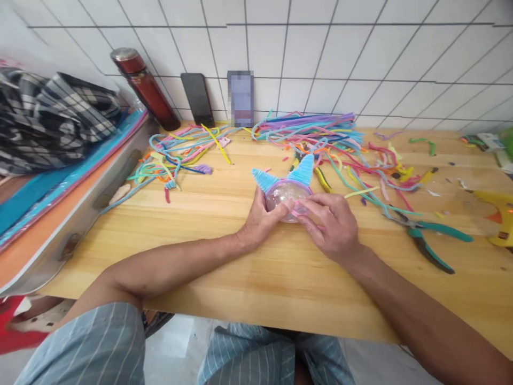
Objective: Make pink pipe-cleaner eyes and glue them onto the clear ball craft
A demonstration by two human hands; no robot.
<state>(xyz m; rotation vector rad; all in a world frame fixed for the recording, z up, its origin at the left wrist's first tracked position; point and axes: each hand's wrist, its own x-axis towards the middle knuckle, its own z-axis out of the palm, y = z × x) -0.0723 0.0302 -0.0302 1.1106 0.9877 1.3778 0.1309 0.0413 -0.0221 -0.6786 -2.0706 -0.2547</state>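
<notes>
A clear plastic ball [285, 195] with two light blue pipe-cleaner ears [301, 171] and a pink pipe-cleaner band rests on the wooden table [224, 256]. My left hand [261, 220] grips the ball from its left side, thumb on the front. My right hand [332, 224] pinches the pink pipe cleaner at the ball's lower right edge. Both hands rest on the table.
Several loose coloured pipe cleaners [320, 133] lie across the back of the table. Green-handled pliers [425, 238] lie at the right, a yellow glue gun [499, 216] beyond them. A red flask [144, 88], a dark phone [197, 99], and checked cloth [52, 120] stand at the left.
</notes>
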